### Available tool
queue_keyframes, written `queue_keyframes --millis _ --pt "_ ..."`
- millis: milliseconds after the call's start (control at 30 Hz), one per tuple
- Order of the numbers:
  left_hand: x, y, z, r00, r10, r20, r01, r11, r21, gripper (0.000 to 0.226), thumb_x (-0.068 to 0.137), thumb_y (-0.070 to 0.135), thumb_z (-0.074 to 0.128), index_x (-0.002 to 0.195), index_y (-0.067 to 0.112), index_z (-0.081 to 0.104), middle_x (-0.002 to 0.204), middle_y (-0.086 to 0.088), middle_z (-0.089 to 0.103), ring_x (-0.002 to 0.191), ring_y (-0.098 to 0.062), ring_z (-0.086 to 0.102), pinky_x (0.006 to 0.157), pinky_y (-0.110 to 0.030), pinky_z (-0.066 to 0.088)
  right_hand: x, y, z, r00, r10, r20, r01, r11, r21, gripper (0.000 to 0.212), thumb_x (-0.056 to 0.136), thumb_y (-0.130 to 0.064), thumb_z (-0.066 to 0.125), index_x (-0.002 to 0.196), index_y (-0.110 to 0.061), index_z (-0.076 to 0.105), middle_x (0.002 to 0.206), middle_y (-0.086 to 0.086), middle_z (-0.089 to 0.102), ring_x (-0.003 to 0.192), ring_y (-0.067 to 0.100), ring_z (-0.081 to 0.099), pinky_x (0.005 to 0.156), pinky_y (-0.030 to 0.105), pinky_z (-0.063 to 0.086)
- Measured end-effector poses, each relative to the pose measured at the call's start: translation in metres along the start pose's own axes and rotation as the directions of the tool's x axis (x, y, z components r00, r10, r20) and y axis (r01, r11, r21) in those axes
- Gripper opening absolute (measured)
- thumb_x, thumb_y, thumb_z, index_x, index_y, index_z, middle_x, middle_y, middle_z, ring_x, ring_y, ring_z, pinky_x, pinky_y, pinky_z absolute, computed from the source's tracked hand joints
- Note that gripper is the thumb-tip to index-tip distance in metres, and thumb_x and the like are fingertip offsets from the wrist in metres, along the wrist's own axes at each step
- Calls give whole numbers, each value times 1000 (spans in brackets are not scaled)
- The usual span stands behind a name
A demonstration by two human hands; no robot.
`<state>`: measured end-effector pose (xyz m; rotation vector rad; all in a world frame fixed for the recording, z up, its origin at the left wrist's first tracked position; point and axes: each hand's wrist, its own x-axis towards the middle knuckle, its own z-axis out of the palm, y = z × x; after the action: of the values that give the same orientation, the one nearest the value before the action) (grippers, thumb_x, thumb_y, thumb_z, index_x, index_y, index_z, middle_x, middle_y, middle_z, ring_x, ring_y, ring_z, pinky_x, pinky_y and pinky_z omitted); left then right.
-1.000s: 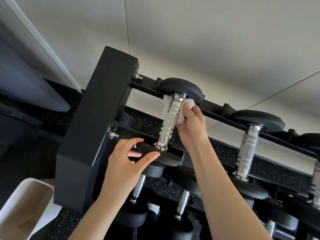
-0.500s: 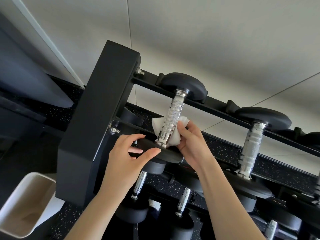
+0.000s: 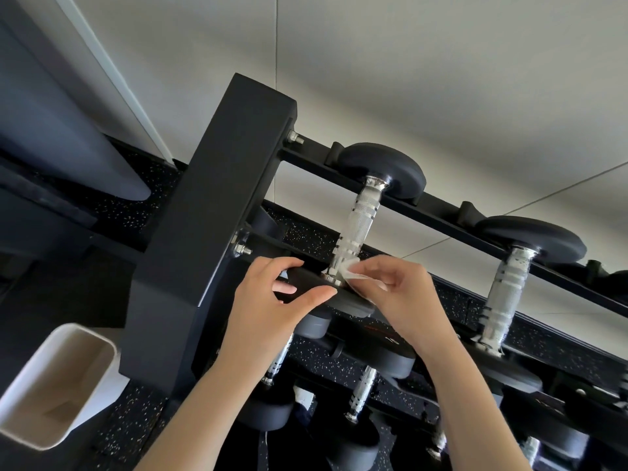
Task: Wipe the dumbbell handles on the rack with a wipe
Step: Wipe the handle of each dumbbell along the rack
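Note:
A black dumbbell with a knurled chrome handle (image 3: 358,226) lies across the top tier of the black rack (image 3: 217,239). My left hand (image 3: 272,300) grips the edge of its near weight plate (image 3: 346,300). My right hand (image 3: 404,294) pinches a white wipe (image 3: 353,271) against the bottom end of that handle, just above the near plate. A second dumbbell with a chrome handle (image 3: 506,297) sits to the right on the same tier.
Lower tiers hold more dumbbells with chrome handles (image 3: 362,392). A white open bin (image 3: 54,385) stands on the speckled black floor at the lower left. A pale wall (image 3: 407,79) rises behind the rack.
My right hand slid the wipe down the handle from the far plate to the near plate. My left hand kept its hold on the near plate.

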<state>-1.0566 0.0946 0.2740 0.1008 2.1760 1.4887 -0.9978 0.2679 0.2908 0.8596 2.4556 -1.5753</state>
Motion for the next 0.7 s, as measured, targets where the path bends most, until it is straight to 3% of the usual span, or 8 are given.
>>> queue_keyframes --millis 167,267,400,567,700 --pt "0 -2 0 1000 16 -1 -16 1000 -2 64 50 71 76 102 38 63 105 17 55 92 5 58 74 -17 50 -10 -6 -1 990 -96 -106 76 981 -179 18 81 -12 71 86 -30 75 84 -23 68 86 -15 59 73 -1 39" --pt "-1 -5 2 999 40 -14 -40 999 30 73 50 77 63 109 35 62 107 19 52 99 5 53 77 -12 41 -7 -9 5 966 -219 -138 184 956 -230 17 78 -7 73 86 -21 77 85 -10 62 82 -3 57 69 3 38" --pt "-3 -7 3 998 63 -2 -62 997 46 76 54 78 57 115 33 60 108 20 49 107 3 47 80 -7 36 6 -20 16 954 -285 -91 251 927 -278 17 76 -6 74 87 -19 76 84 -3 60 84 -2 56 72 4 39" --pt "0 -10 -1 996 80 26 -81 996 33 74 59 75 60 117 29 62 107 20 49 107 2 48 83 -8 36 22 -31 26 904 -426 -23 363 798 -482 11 72 -4 78 77 -13 75 74 -5 60 62 0 55 62 8 44" --pt "3 -14 -7 993 94 66 -94 996 4 66 63 68 66 117 30 63 107 20 50 107 2 49 84 -9 37 21 -37 27 917 -397 49 347 730 -589 12 75 -3 75 78 -14 77 77 3 63 66 18 60 60 17 47"
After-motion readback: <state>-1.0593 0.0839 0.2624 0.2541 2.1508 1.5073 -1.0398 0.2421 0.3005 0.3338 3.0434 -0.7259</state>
